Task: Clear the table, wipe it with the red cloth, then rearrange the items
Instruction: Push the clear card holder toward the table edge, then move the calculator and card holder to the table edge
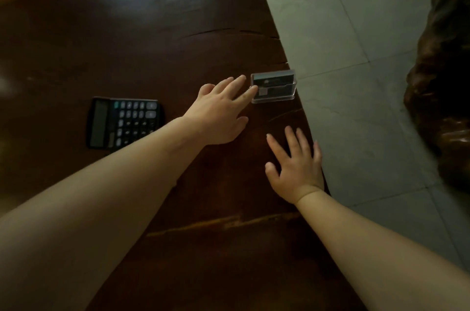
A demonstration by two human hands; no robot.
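Dark, glossy wooden table (157,38), grain cracked near its right edge, carrying two items: one clear plastic card holder (274,87) of boxy shape at the very edge, cards standing inside it, their number too blurred to tell, and one flat black calculator (124,122) with rows of rounded keys, well to the left. Left hand (218,112) stretched out with fingers spread, one fingertip touching the holder's left end, gripping nothing; right hand (296,165) flat and splayed on the wood near the edge, also holding nothing. Beyond the edge, pale square floor tiles (356,31) and one dark, knobbly polished mass (442,82) at far right.
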